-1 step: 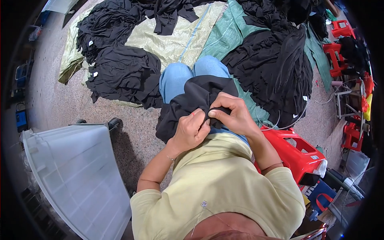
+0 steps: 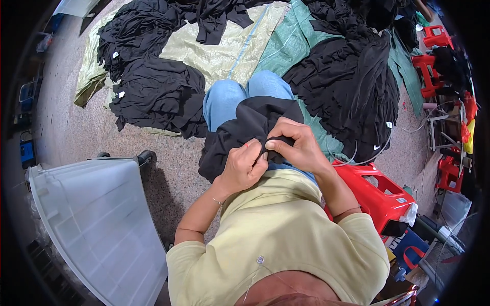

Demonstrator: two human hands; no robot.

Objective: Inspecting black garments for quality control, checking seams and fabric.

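Note:
A black garment (image 2: 227, 145) lies bunched across my lap, over the blue jeans. My left hand (image 2: 244, 164) is closed on its edge with fingers curled and pressed together. Close beside it, my right hand (image 2: 297, 145) pinches a fold of the same black fabric between thumb and fingers. Both hands meet at about the middle of the lap, nearly touching. What exactly lies between the fingertips is too small to make out beyond the dark cloth.
Heaps of black garments (image 2: 158, 94) lie ahead on the left, with another large pile (image 2: 352, 86) on the right. Beneath them spread yellowish and green woven sheets (image 2: 204, 53). A translucent white bin (image 2: 97, 219) stands at left, a red stool (image 2: 375, 191) at right with a phone (image 2: 395, 228).

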